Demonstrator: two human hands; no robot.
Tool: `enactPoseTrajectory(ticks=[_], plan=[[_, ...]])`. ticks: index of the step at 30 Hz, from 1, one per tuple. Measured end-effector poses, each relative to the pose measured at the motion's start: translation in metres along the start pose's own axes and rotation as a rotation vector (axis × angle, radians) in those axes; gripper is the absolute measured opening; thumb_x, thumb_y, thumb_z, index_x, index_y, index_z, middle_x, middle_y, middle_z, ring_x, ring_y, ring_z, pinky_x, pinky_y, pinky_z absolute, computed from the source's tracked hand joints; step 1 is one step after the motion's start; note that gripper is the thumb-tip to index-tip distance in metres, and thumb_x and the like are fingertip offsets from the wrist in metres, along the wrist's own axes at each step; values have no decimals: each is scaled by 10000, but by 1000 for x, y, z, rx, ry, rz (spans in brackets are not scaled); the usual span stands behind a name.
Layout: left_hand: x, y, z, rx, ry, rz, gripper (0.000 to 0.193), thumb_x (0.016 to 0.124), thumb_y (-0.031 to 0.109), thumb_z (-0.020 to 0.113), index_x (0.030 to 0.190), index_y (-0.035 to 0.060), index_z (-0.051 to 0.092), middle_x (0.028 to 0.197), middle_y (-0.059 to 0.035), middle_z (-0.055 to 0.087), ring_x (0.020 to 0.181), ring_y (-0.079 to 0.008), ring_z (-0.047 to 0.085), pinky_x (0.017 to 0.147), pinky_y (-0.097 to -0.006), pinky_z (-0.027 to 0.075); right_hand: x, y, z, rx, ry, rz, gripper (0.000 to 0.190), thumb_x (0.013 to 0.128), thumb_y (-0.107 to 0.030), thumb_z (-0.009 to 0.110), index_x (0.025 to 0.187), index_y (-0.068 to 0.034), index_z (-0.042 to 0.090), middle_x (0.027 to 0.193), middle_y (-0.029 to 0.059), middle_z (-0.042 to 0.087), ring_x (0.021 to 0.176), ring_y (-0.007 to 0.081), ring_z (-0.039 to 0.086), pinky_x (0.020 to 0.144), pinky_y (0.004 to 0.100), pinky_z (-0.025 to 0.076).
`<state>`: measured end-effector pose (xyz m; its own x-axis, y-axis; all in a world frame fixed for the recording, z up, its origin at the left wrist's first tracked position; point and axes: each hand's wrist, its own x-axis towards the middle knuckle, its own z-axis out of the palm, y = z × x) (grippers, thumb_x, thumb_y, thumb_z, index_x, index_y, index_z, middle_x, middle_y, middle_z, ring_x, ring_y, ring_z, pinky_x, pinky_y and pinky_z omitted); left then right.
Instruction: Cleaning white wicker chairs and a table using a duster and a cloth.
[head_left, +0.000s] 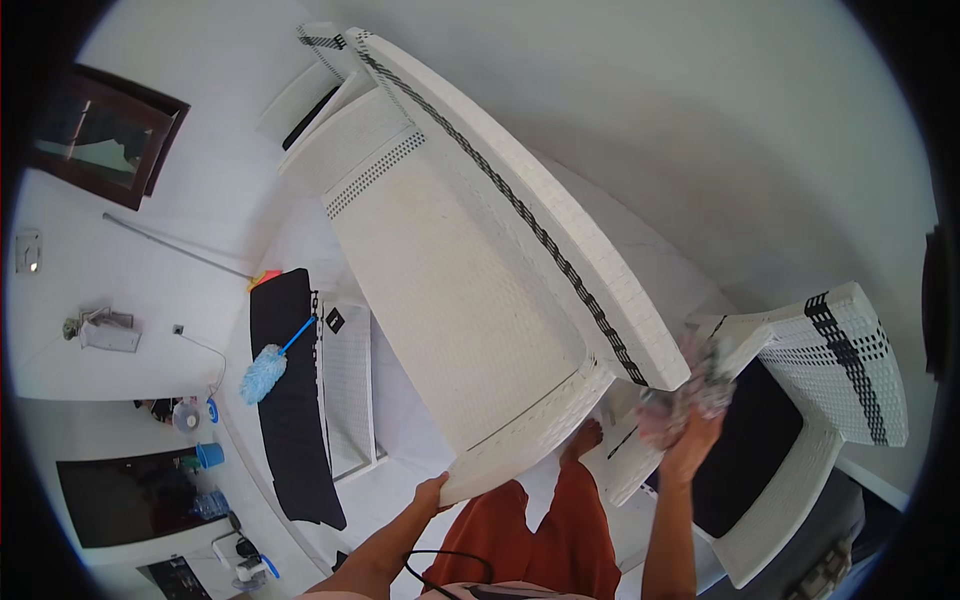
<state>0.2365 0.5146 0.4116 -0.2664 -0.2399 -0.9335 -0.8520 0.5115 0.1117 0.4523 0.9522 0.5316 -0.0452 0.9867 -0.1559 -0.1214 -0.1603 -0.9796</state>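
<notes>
A white woven rattan-style sofa with black banding stretches diagonally before me. My left hand grips the near end of its armrest. In my right hand is a crumpled patterned cloth, blurred, against the near end of the sofa's backrest. Just right of that hand stands a matching armchair with a black seat cushion. The cloth hides part of the armchair's near side and the backrest's lower corner.
To the left, a long black cushion lies by a white woven table, a blue fluffy duster on it. Another chair stands beyond the sofa. A long pole leans at the wall. A blue bucket sits lower left.
</notes>
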Motion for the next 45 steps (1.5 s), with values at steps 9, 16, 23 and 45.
enactPoseTrajectory(ticks=[9,16,23,45], plan=[[22,-19,-4,31,-7,253,428,917,361,626,1242,85,590,1084,-103,636,859,-299,654,641,-477,578,52,-65,93,-269,-328,-356,514,832,-32,631,1309,46,455,1202,126,560,1041,192,552,943,300,419],[56,-50,34,286,-220,497,496,951,414,540,1349,118,528,1197,-137,600,1004,-350,594,751,-513,555,105,-54,75,-340,-180,-457,431,857,-40,591,1258,86,495,1155,133,602,1026,214,562,933,304,426],[-29,-23,188,413,-491,302,859,886,647,446,1461,42,240,1420,-236,354,1264,-365,411,1024,-455,353,253,-83,63,-581,-114,-575,446,886,-138,565,1275,60,476,1156,161,609,962,240,581,906,328,440],[22,149,-154,680,-161,860,586,970,515,424,1315,58,548,1310,-214,560,1232,-384,506,1056,-391,377,184,-70,89,-1623,3,-880,376,940,-113,518,1305,-27,489,1231,237,513,1107,422,523,928,463,448]])
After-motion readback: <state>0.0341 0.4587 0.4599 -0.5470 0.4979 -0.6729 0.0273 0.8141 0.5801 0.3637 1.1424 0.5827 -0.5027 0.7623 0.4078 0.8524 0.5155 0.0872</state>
